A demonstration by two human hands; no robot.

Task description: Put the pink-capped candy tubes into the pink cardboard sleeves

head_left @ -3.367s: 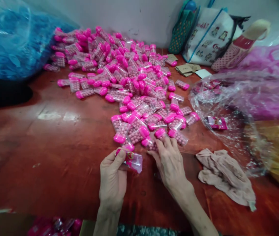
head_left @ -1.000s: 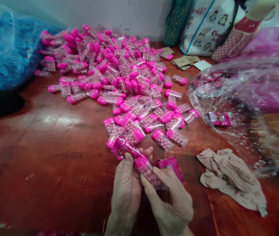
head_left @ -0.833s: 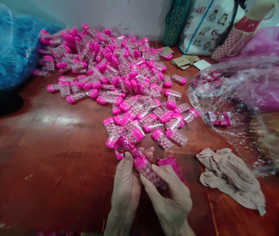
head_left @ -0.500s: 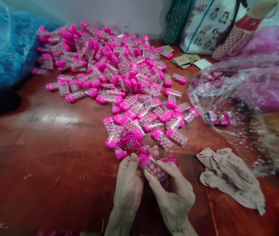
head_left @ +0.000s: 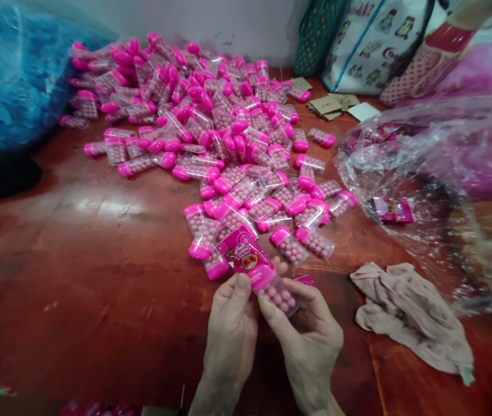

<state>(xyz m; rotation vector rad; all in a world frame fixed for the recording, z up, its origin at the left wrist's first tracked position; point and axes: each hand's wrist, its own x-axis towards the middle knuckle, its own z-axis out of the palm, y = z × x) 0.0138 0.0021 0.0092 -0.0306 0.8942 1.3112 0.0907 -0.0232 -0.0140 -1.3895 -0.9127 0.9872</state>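
Observation:
My left hand (head_left: 233, 329) pinches the lower edge of a pink printed sleeve (head_left: 242, 249) between thumb and fingers. The sleeve covers the upper part of a clear candy container (head_left: 278, 294) full of small pink balls. My right hand (head_left: 304, 335) is closed around the container's bare lower end, thumb in front and fingers behind. A bit of another pink printed piece (head_left: 305, 280) shows behind my right fingers; most of it is hidden. Just beyond my hands lie similar pink-capped containers (head_left: 289, 245) without sleeves.
A large heap of pink-capped containers (head_left: 176, 104) spreads over the reddish wooden table (head_left: 98, 289). Blue material in a bag (head_left: 3, 86) is at left. At right are a crumpled cloth (head_left: 410, 318), clear plastic (head_left: 436, 156), a pink packet (head_left: 393, 210) and cardboard pieces (head_left: 328, 106).
The pink sleeve now looks flatter and straighter along the container, its printed face turned more toward me. Both hands keep their hold, and the view has shifted slightly.

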